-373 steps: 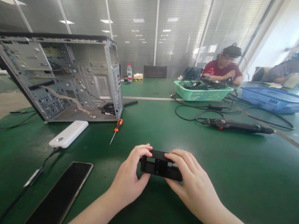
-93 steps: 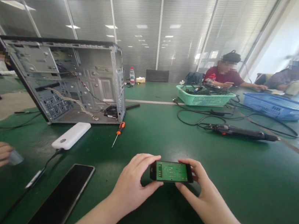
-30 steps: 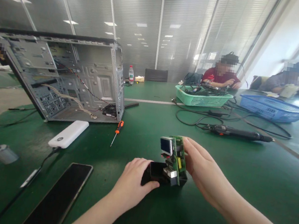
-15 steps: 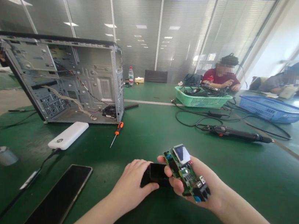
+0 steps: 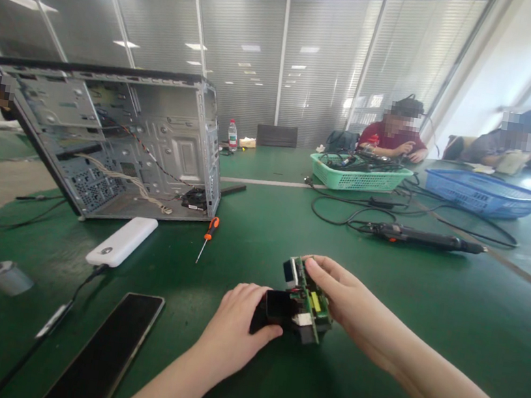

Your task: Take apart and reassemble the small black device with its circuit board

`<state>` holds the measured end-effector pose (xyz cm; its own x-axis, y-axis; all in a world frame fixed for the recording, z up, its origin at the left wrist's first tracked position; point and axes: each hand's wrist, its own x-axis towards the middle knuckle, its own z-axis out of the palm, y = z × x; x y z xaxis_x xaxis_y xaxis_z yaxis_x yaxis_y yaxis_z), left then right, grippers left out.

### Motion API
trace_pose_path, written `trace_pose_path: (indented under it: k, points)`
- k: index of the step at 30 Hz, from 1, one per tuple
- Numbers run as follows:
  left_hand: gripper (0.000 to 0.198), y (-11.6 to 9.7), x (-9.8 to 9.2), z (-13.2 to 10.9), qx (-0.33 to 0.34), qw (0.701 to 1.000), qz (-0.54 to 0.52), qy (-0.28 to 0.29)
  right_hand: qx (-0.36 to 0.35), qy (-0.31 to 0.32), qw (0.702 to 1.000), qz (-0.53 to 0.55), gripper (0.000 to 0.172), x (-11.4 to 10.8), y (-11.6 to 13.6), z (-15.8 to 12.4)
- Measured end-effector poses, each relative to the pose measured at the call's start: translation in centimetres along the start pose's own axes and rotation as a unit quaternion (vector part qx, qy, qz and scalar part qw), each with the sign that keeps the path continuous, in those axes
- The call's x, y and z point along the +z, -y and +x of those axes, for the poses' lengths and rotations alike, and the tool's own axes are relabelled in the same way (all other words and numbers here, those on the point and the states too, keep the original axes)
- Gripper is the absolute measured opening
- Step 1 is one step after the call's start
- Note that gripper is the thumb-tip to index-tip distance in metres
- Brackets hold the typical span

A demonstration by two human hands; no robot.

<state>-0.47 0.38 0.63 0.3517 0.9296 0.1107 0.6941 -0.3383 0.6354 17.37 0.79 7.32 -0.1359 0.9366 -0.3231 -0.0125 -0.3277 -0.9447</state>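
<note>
My left hand [image 5: 240,324] is closed around a small black box-like housing [image 5: 279,306], its thumb along the near side and its fingers over the far side. In my right hand [image 5: 336,288] is a green circuit board [image 5: 314,305], gripped by its edge between thumb and fingers. The board stands tilted on its side and carries a small screen-like square, a yellow part and a white connector. Its left side is right by the housing's right end; whether they touch I cannot tell. The right fingers behind the board are partly hidden.
An open computer case [image 5: 154,144] stands at left, with an orange-handled screwdriver [image 5: 210,231] before it. Nearer lie a white power bank [image 5: 124,242], a phone [image 5: 106,348] and a metal cylinder [image 5: 7,277]. A black electric screwdriver [image 5: 428,239], green basket [image 5: 359,180] and blue basket [image 5: 490,198] are at right.
My right hand has turned the circuit board from lying face up to standing on its side and moved it left, closer to the housing. My left hand has stayed in place.
</note>
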Motion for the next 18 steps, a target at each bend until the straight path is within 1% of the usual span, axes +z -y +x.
trace_pose_path:
  k: [3,5,8,10,12,14,16,18]
  points:
    - [0.033,0.0,-0.1,0.0,0.004,1.000,0.000,0.001,0.007,0.003,1.000,0.002,0.036,0.0,-0.2,0.1]
    - [0.033,-0.2,-0.1,0.0,0.006,1.000,0.001,0.002,0.003,0.020,1.000,0.014,0.038,-0.1,-0.5,0.3]
    - [0.033,-0.3,-0.3,-0.1,0.000,1.000,-0.002,0.008,-0.009,0.046,0.998,0.039,0.035,-0.3,-0.8,0.3]
    - [0.032,-0.4,-0.3,-0.1,-0.003,1.000,-0.004,0.012,-0.002,0.040,0.998,0.058,0.026,-0.2,-0.7,0.1]
    - [0.031,-0.4,-0.3,0.0,-0.003,1.000,-0.005,0.011,0.019,0.027,0.996,0.084,0.017,-0.1,-0.3,-0.1]
    - [0.031,-0.3,-0.2,0.0,-0.001,1.000,-0.005,0.008,0.043,0.025,0.992,0.113,0.014,0.1,0.1,-0.2]
    - [0.033,-0.2,-0.1,0.0,0.001,1.000,-0.004,0.003,0.073,0.032,0.987,0.139,0.018,0.1,0.4,-0.2]
    - [0.035,0.0,-0.1,0.0,0.001,1.000,-0.003,0.000,0.106,0.026,0.979,0.170,0.025,-0.2,0.6,-0.3]
